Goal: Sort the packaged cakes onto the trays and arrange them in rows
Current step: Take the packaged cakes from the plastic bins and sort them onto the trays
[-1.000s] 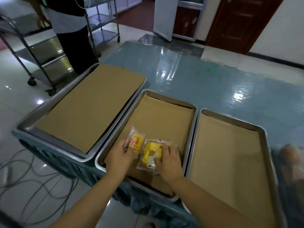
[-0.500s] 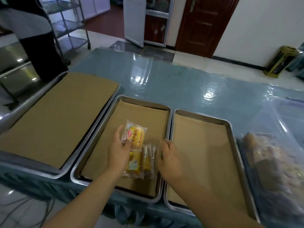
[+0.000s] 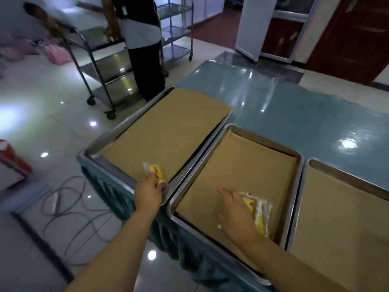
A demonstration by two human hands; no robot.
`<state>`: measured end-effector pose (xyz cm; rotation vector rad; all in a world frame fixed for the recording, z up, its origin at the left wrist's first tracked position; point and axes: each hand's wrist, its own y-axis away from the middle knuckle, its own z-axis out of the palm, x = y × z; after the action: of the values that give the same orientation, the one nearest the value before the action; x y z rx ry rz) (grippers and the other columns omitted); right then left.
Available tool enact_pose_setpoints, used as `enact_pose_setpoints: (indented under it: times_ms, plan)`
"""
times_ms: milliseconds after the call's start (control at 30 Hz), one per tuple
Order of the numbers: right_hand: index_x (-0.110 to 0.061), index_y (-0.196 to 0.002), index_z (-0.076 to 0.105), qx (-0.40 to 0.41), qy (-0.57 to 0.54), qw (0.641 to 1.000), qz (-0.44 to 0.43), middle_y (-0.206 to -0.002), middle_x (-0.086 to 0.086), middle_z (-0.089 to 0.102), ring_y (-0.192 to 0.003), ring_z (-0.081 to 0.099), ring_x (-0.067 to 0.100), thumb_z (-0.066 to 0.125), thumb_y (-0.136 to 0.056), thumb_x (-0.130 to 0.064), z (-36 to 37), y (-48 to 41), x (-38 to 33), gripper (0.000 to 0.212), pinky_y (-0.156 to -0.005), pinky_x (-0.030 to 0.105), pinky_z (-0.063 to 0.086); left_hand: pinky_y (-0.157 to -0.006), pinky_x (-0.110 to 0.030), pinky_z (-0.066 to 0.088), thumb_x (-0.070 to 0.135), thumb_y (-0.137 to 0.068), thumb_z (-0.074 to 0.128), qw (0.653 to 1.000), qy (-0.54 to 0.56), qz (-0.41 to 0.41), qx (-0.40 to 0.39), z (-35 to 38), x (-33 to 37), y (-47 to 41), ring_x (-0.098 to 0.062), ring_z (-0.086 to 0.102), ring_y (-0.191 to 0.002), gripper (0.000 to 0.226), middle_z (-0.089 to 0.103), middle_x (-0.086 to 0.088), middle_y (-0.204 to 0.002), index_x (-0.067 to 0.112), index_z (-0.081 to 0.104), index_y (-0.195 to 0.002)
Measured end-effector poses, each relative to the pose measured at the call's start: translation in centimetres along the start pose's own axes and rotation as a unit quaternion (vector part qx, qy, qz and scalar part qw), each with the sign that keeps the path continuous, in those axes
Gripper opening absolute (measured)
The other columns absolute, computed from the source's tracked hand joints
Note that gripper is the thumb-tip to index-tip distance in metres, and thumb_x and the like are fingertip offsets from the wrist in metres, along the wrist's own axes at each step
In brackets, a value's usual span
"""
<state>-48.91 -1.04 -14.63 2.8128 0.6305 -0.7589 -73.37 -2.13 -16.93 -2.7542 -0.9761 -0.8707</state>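
Observation:
Three metal trays lined with brown paper sit side by side: a large left tray (image 3: 126,131), a middle tray (image 3: 299,178) and a right tray (image 3: 336,171). My left hand (image 3: 148,193) holds a yellow packaged cake (image 3: 156,172) with a red label over the near right corner of the left tray. My right hand (image 3: 235,211) rests on yellow packaged cakes (image 3: 260,213) lying at the near end of the middle tray; whether its fingers grip them I cannot tell.
The trays stand on a table with a shiny blue-green cover (image 3: 294,110). A person (image 3: 141,45) stands beyond the left tray beside steel trolleys (image 3: 105,66). Cables (image 3: 69,207) lie on the tiled floor at left, near a red and white box (image 3: 12,165).
My left hand has carried the red-labelled cake from the middle tray over to the left tray. My right hand has come down onto the cakes in the middle tray. The view has swung left.

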Motion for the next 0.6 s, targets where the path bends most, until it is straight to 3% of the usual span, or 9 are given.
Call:
enact_pose_setpoints:
  times_ms: [67, 167, 300, 433, 600]
  plan:
    - [-0.012, -0.138, 0.041, -0.004, -0.004, 1.000, -0.006, -0.140, 0.008, 0.038, -0.127, 0.039, 0.021, 0.055, -0.077, 0.000, 0.3, -0.2, -0.1, 0.064, -0.105, 0.015, 0.018, -0.097, -0.042, 0.032, 0.028, -0.096, 0.044, 0.988, -0.150, 0.025, -0.002, 0.1, -0.5, -0.4, -0.033, 0.039, -0.122, 0.039, 0.056, -0.017, -0.124, 0.016, 0.046, -0.133]
    - [-0.010, -0.138, 0.041, -0.008, -0.007, 1.000, -0.008, -0.141, 0.009, 0.038, -0.129, 0.038, 0.020, 0.054, -0.078, 0.001, 0.3, -0.3, 0.0, 0.062, -0.108, 0.017, 0.020, -0.108, -0.045, 0.015, 0.036, -0.097, 0.036, 0.972, -0.232, 0.011, -0.029, 0.3, -0.8, -0.6, -0.033, 0.016, -0.136, 0.036, 0.045, -0.014, -0.138, 0.028, 0.051, -0.128]
    - [-0.011, -0.139, 0.040, -0.005, -0.013, 1.000, 0.003, -0.141, 0.007, 0.037, -0.127, 0.039, 0.019, 0.053, -0.082, 0.001, -0.3, -0.2, 0.4, 0.061, -0.108, 0.020, 0.025, -0.112, -0.049, 0.004, 0.035, -0.096, 0.038, 0.973, -0.228, 0.022, -0.023, 1.0, -0.5, -0.9, -0.034, 0.006, -0.141, 0.041, 0.026, -0.016, -0.151, 0.022, 0.044, -0.135]
    - [-0.017, -0.141, 0.037, 0.002, -0.018, 1.000, 0.023, -0.144, 0.000, 0.031, -0.128, 0.036, 0.016, 0.054, -0.087, -0.007, -1.6, 0.2, 1.3, 0.057, -0.104, 0.017, 0.026, -0.113, -0.048, 0.013, 0.036, -0.095, 0.045, 0.982, -0.165, 0.076, -0.040, 1.3, 0.5, -1.4, -0.033, 0.019, -0.138, 0.051, 0.026, -0.017, -0.149, 0.014, 0.036, -0.139]
    - [-0.015, -0.140, 0.038, 0.005, -0.031, 0.999, 0.036, -0.146, 0.001, 0.029, -0.130, 0.035, 0.016, 0.054, -0.086, -0.008, -2.4, 0.2, 2.2, 0.056, -0.106, 0.018, 0.024, -0.112, -0.048, 0.005, 0.043, -0.099, 0.025, 0.969, -0.194, 0.113, -0.100, 1.8, 0.5, -2.3, -0.029, 0.003, -0.142, 0.043, 0.009, -0.009, -0.157, 0.033, 0.040, -0.138]
